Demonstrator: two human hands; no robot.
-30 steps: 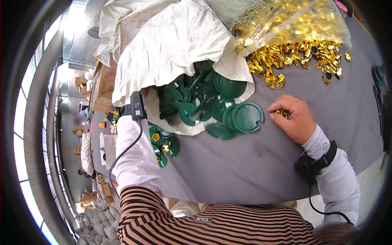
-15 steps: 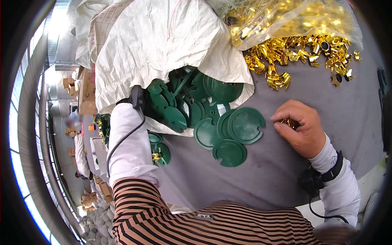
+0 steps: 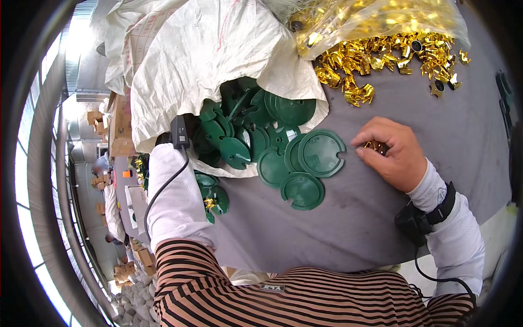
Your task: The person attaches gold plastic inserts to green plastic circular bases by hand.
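Fingers (image 3: 368,148) of the right hand (image 3: 393,155) pinch a small gold piece (image 3: 376,146) on the grey tabletop (image 3: 348,229), green discs (image 3: 305,163) just left; left hand hidden inside the white sack (image 3: 207,60), clear bag of gold pieces (image 3: 381,19) above.

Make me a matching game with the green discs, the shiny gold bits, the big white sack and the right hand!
Things:
1. green discs
2. gold pieces
3. white sack
4. right hand

Places or states:
A. curled on the grey table, closed on a small gold piece
B. spilling from the mouth of the sack
C. scattered beside a clear bag at the far edge
D. crumpled, lying open on its side

Pairs: 1-B, 2-C, 3-D, 4-A
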